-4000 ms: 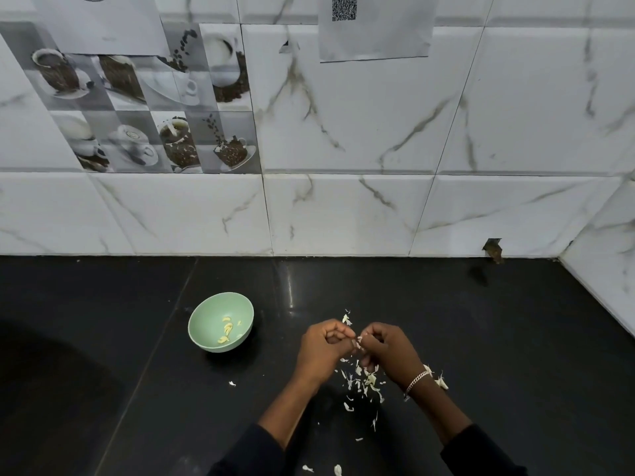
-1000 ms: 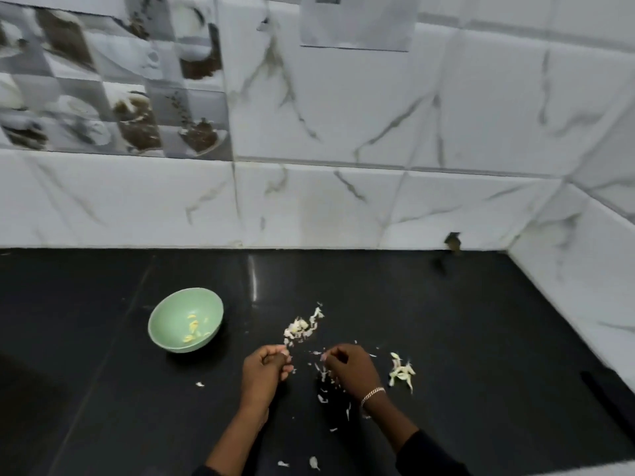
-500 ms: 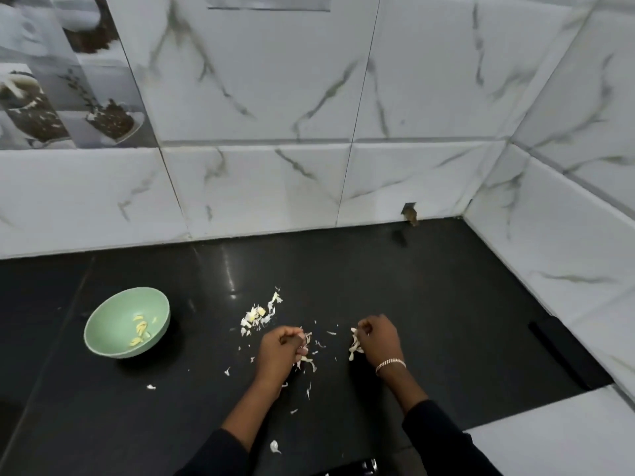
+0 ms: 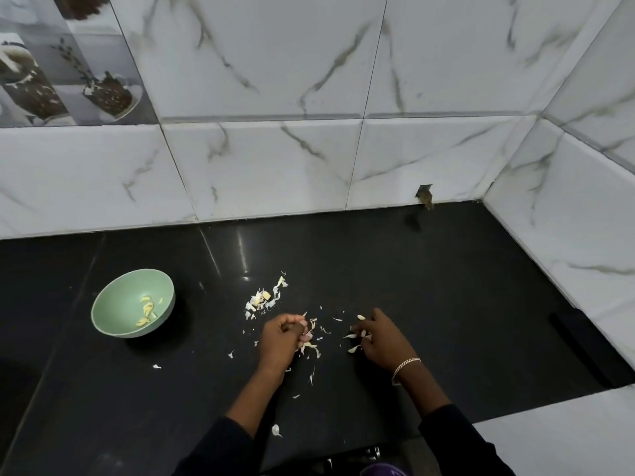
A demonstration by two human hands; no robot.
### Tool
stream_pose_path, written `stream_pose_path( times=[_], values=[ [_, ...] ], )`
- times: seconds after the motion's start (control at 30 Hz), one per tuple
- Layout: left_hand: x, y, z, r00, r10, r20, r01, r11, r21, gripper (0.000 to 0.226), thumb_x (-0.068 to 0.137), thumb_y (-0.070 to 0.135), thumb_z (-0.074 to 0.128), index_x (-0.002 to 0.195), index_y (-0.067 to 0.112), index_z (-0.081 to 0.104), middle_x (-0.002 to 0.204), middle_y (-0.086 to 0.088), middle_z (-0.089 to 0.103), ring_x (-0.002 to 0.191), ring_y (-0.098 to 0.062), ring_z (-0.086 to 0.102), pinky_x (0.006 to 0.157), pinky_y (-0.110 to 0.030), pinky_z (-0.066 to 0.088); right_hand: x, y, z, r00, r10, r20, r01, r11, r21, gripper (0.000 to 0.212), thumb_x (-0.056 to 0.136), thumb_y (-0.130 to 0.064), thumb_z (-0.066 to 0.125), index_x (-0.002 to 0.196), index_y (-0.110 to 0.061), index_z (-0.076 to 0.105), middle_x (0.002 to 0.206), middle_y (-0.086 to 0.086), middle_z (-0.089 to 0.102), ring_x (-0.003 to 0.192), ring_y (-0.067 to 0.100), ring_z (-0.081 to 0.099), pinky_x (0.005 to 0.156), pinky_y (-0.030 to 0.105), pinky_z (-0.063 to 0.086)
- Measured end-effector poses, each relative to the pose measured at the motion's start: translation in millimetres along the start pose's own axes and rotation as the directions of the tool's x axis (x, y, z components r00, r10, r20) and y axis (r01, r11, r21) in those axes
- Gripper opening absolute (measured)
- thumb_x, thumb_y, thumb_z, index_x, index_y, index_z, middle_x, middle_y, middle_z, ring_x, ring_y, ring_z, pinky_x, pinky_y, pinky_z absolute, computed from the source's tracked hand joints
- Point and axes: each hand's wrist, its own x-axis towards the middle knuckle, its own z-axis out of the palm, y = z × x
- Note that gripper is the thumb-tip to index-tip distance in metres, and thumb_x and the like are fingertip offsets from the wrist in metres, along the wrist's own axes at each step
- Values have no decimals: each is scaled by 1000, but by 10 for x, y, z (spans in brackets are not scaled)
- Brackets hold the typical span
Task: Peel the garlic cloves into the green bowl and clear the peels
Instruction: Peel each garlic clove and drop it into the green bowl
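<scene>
Left hand half hides its gripped peels.

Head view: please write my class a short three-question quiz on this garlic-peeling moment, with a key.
1. True or false: the green bowl holds peeled cloves.
2. Multiple choice: the loose peels lie A in the bowl; B on the black counter; C on the wall tiles.
3. Short answer: which wears the bracelet, the left hand or the right hand?
Key: 1 true; 2 B; 3 right hand.
</scene>
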Motion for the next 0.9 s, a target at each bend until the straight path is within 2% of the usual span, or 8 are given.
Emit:
stream_pose_path(
  times=[0.13, 0.3, 0.57, 0.6, 0.67, 0.73, 0.8, 0.9],
  values=[
    [-6, -27, 43, 1000, -12, -6, 12, 1000, -2, 12, 95, -3, 60, 91, 4, 68, 79, -13, 70, 66, -20, 66, 53, -17, 49, 37, 17, -5, 999, -46, 8, 46, 998, -53, 28, 88, -19, 66, 113, -30, 74, 102, -6, 41, 101, 17, 49, 86, 31, 50],
    [-11, -61, 62, 1000, -11, -3, 11, 1000, 13, 8, 94, -1, 62, 93, 2, 69, 80, -13, 71, 64, -17, 65, 54, -19, 49, 93, -7, 8, 998, -61, -1, 60, 991, -120, 22, 92, -30, 65, 111, -26, 73, 109, 0, 49, 101, 20, 47, 88, 35, 49],
    [-56, -36, 27, 1000, 12, -12, -11, 1000, 28, 9, 93, -2, 63, 92, 4, 70, 85, -20, 74, 68, -20, 68, 56, -22, 51, 122, -58, 138, 996, -64, -62, 49, 976, -213, 10, 91, -23, 63, 98, -18, 68, 111, 2, 49, 101, 25, 48, 79, 40, 50],
    [-67, -19, 24, 1000, 20, -11, -20, 999, 28, 8, 92, -1, 64, 92, 4, 70, 83, -19, 73, 68, -20, 68, 56, -21, 51, 120, -91, 149, 993, -69, -99, 50, 983, -176, 9, 91, -22, 63, 96, -16, 67, 109, 2, 50, 99, 25, 48, 80, 40, 50],
    [-84, 5, 29, 999, 34, 5, -34, 999, 22, 5, 91, 1, 68, 94, 4, 70, 79, -16, 71, 66, -19, 69, 56, -21, 51, 85, -243, 132, 984, -39, -173, 50, 997, 60, 5, 92, -20, 65, 90, -16, 67, 98, -3, 56, 90, 19, 54, 80, 35, 50],
    [-107, 35, 42, 998, 47, 32, -48, 999, 12, 8, 89, 5, 73, 97, 4, 70, 80, -15, 73, 66, -19, 70, 58, -23, 51, 35, -499, 72, 980, 52, -194, 23, 931, 365, 8, 90, -23, 70, 83, -22, 68, 83, -8, 67, 78, 9, 63, 73, 26, 52],
    [-146, 85, 42, 997, 57, 49, -56, 998, -27, 11, 90, 8, 73, 99, 4, 71, 83, -17, 75, 67, -19, 71, 60, -23, 53, 14, -784, 34, 972, 113, -205, 17, 840, 543, 10, 85, -25, 77, 79, -22, 70, 75, -5, 71, 70, 8, 67, 66, 21, 53],
    [-193, 204, 12, 996, 87, 33, -83, 990, -113, 8, 92, 4, 69, 98, -2, 70, 78, -18, 74, 63, -17, 70, 58, -22, 54, 61, -1086, 49, 966, 155, -207, 20, 753, 657, 14, 80, -26, 80, 73, -23, 69, 71, 0, 72, 69, 19, 71, 66, 37, 59]
  ],
)
